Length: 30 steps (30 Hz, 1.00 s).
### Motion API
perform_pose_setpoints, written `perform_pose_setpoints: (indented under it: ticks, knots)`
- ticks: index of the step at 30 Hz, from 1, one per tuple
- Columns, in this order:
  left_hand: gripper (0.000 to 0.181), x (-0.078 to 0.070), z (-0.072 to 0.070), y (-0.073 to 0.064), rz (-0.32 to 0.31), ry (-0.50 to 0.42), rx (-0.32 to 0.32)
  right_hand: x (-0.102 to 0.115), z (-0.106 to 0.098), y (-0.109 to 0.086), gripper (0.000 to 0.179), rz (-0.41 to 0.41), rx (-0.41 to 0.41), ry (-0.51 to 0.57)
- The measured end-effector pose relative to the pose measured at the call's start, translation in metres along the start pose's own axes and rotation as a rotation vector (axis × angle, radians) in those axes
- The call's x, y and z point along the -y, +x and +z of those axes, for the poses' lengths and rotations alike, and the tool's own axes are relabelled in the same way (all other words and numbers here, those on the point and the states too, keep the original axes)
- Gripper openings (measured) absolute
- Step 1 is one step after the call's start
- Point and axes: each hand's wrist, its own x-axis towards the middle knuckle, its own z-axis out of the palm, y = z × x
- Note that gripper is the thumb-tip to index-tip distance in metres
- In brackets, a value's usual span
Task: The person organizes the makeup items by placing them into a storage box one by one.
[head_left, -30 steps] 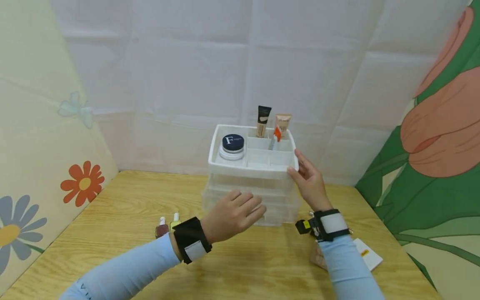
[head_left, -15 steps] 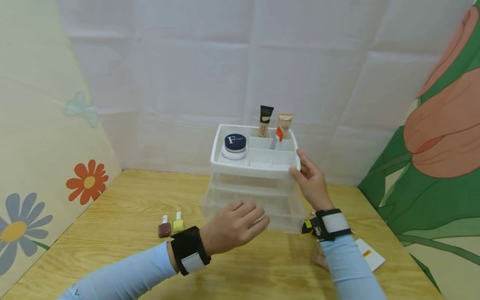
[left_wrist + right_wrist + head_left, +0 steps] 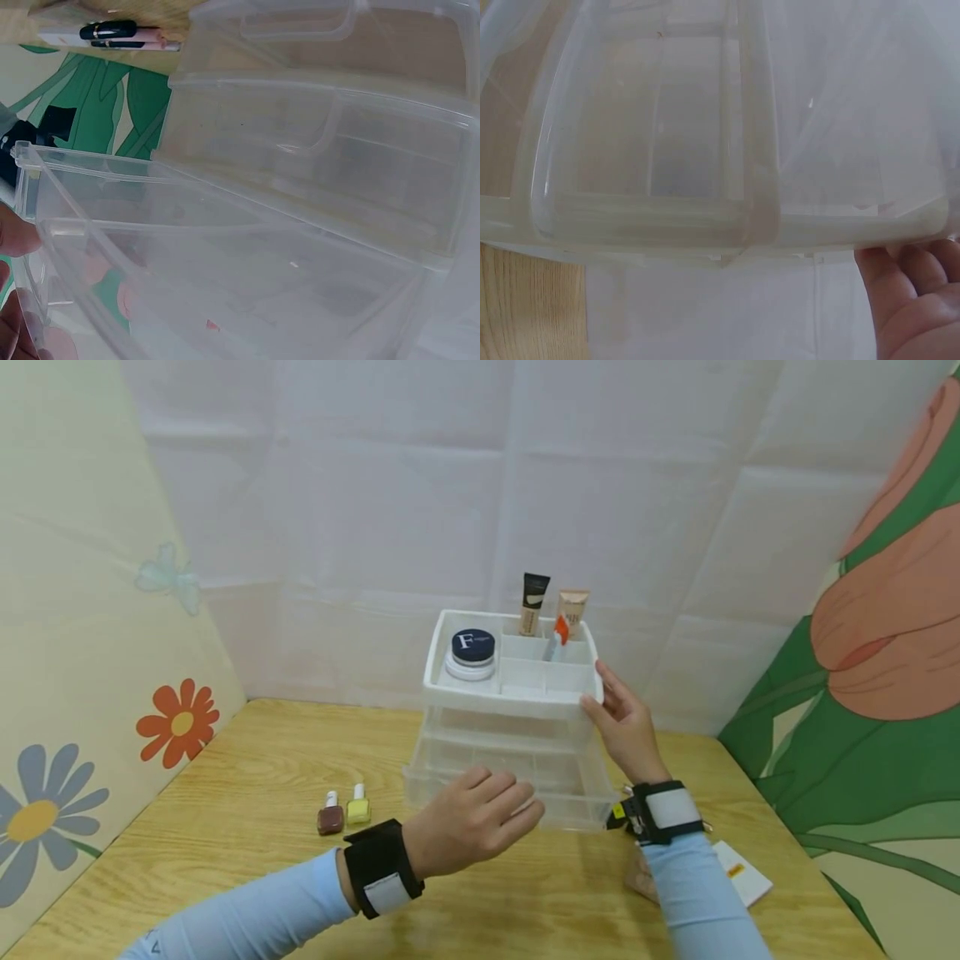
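A clear plastic drawer [image 3: 576, 812] stands pulled out from the front of a white-topped drawer organizer [image 3: 517, 702]. My left hand [image 3: 474, 824] is in front of it; in the left wrist view, its thumb and fingers [image 3: 13, 234] pinch the drawer's front edge. At the organizer's top right corner, my right hand [image 3: 628, 737] grips the side, thumb toward the front. The right wrist view shows those fingers [image 3: 889, 289] against the clear body. In the top tray are a dark-lidded jar [image 3: 472, 647], two tubes [image 3: 532, 602] and a slim orange-tipped item [image 3: 559, 635].
Dark red [image 3: 330, 818] and yellow [image 3: 358, 810] nail polish bottles stand on the wooden table, left of the organizer. Near my right forearm lie a white box [image 3: 744, 877] and a pinkish item [image 3: 641, 878], partly hidden. A white cloth [image 3: 375, 527] hangs behind.
The drawer has come out of the organizer toward me, with my left hand moving back along with it. My right hand keeps its grip on the corner.
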Motion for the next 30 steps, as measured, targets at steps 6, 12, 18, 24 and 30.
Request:
perform_pose_setpoints:
  ticks: [6, 12, 18, 24, 30]
  knots:
    - [0.031, 0.0, -0.002, 0.0, -0.005, 0.003, 0.011, -0.001, 0.0, 0.001, 0.063, 0.002, 0.0, -0.015]
    - [0.033, -0.001, -0.006, -0.001, -0.044, -0.046, 0.043, -0.001, 0.0, 0.0, 0.063, -0.001, 0.001, -0.008]
    - [0.031, 0.0, -0.018, -0.001, -0.09, -0.139, 0.076, 0.0, 0.002, 0.0, 0.062, 0.003, -0.004, 0.014]
    - [0.027, 0.008, -0.035, -0.003, -0.145, -0.202, 0.075, 0.001, 0.002, 0.0, 0.061, -0.001, -0.01, 0.0]
    - [0.029, 0.021, -0.051, -0.013, -0.251, -0.257, 0.08, 0.001, 0.002, 0.0, 0.061, 0.006, -0.015, -0.014]
